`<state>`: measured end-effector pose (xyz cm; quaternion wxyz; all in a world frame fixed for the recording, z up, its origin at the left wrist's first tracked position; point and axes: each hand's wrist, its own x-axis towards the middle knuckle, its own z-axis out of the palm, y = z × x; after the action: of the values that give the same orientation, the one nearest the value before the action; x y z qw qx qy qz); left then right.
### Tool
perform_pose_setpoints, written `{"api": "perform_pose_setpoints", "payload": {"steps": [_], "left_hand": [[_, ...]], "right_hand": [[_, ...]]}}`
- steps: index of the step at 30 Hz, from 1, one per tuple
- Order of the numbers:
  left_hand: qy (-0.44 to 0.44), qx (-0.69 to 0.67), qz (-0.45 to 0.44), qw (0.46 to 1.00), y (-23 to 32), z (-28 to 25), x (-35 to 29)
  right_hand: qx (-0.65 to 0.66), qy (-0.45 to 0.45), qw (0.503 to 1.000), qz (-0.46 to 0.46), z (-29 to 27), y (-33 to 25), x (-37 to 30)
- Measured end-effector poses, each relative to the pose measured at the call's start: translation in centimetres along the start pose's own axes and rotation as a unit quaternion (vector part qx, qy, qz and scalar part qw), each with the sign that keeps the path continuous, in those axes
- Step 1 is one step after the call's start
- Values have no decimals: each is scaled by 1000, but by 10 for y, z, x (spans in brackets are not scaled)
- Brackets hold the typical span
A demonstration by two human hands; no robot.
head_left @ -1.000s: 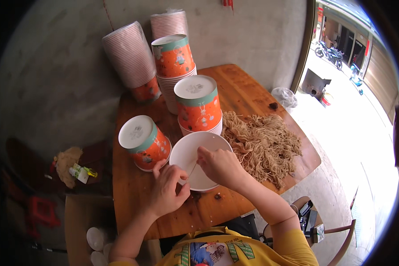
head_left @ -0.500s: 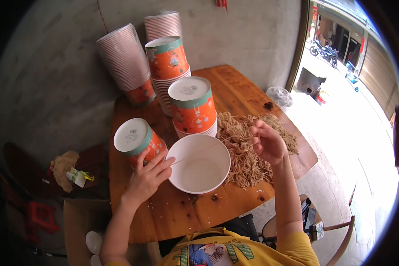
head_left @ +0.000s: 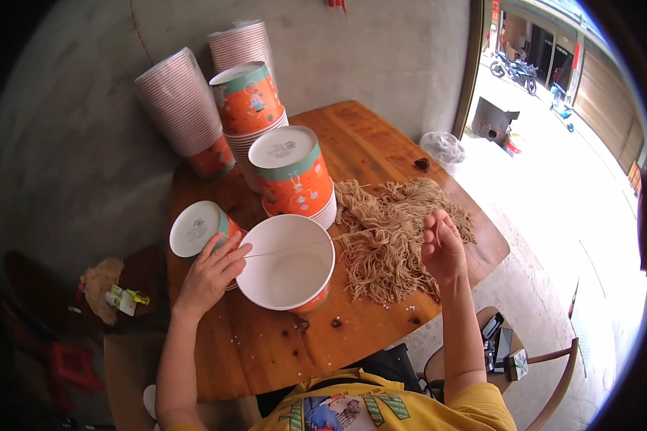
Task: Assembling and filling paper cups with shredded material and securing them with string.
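Observation:
A thin pale strand (head_left: 287,250) is drawn taut across the mouth of a white paper tub (head_left: 273,280) with an orange outside. My left hand (head_left: 212,269) pinches its left end at the tub's rim, with an upturned orange and green tub (head_left: 197,228) behind the fingers. To the right my right hand (head_left: 444,248) is raised, fingers closed, above the edge of a heap of tan, noodle-like strands (head_left: 388,262). Towards this hand the thin strand runs on and fades against the heap. The white tub stands open side up, tilted a little towards me.
Stacks of upturned tubs (head_left: 287,172) stand behind on the wooden table (head_left: 352,345), with wrapped stacks (head_left: 183,104) leaning at the wall. A dark lump (head_left: 422,164) lies near the far right edge. A chair (head_left: 546,352) holding small items stands at lower right, a cardboard box (head_left: 126,366) at lower left.
The white tub has shifted left and tilted, showing its orange side. My right hand has drawn right and nearer, and the strand now spans a wider gap. The whole view has shifted slightly.

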<state>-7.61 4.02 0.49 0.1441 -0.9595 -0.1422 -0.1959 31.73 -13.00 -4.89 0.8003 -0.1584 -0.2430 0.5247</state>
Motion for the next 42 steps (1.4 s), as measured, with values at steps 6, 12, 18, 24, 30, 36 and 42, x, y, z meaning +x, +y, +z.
{"api": "perform_pose_setpoints", "payload": {"steps": [6, 12, 18, 24, 30, 36, 42], "left_hand": [[128, -176, -116, 969, 53, -17, 34], [62, -443, -206, 870, 125, -18, 90], [-32, -489, -277, 827, 123, -10, 99], [-60, -392, -258, 881, 115, -15, 101], [58, -149, -71, 985, 113, -10, 110], [79, 66, 59, 993, 110, -20, 122], [52, -96, -4, 994, 105, -9, 110]], "right_hand": [[-407, 31, 913, 7, 47, 16, -7], [-588, -87, 789, -156, 81, 51, -11], [-527, -111, 828, -157, 79, 60, -9], [-653, -146, 696, -262, 75, 50, -8], [-562, -205, 775, -206, 77, 57, -12], [-391, -116, 912, 41, 71, 58, -15], [-414, -83, 906, 21, 61, 54, -10]]}}
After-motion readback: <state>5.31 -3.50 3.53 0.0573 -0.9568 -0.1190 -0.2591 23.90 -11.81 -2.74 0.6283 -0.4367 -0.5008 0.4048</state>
